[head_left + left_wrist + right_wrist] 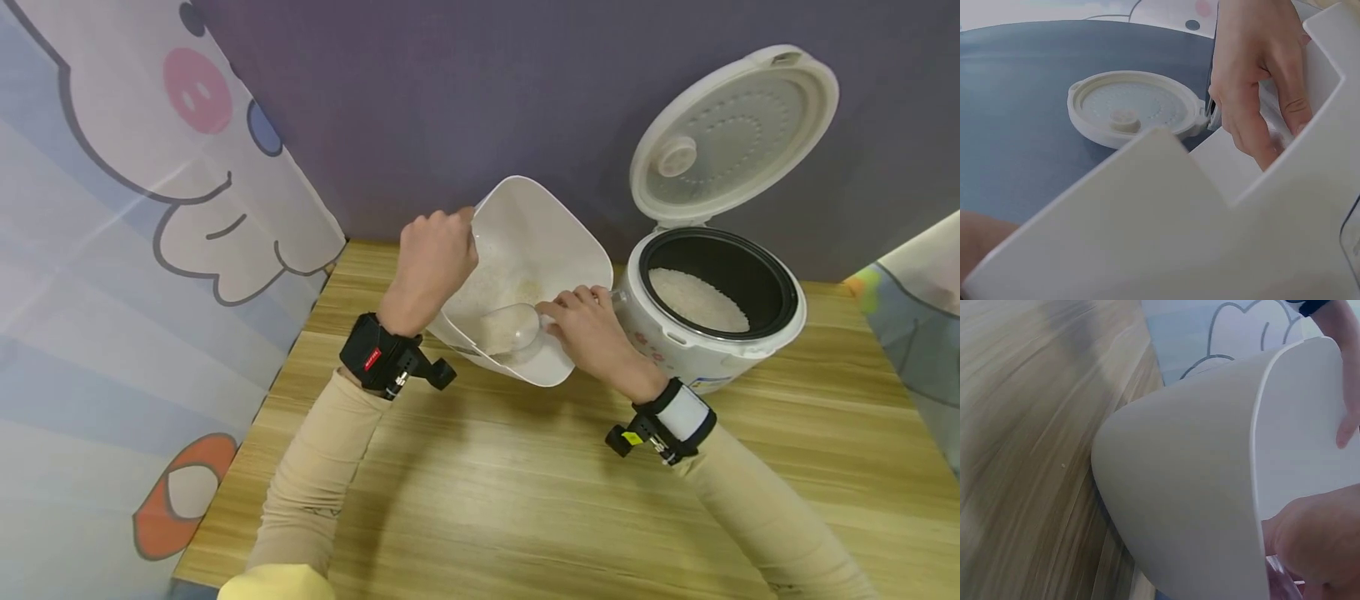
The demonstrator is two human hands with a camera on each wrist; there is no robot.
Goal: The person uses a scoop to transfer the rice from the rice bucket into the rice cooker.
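Observation:
A white plastic rice bin (pixel 525 217) leans tilted on the wooden table, its mouth toward the camera. My left hand (pixel 437 258) grips its upper left rim. Inside the bin's mouth, my right hand (pixel 592 333) holds a clear scoop (pixel 527 327) by its handle, with white rice (pixel 506 327) in it. A thin layer of grains lies on the bin's inner wall. Right beside the bin stands a white rice cooker (pixel 675 350), lid (pixel 735 133) raised, with rice (pixel 697 298) in its dark inner pot. In the left wrist view, the bin's wall hides most of the scoop.
The wooden table (pixel 480 500) runs under everything, with a purple-grey panel (pixel 420 100) behind it. A cartoon-printed cloth (pixel 112 292) hangs along the left side, and another printed cloth edge shows at the right. The open cooker lid stands up near the back panel.

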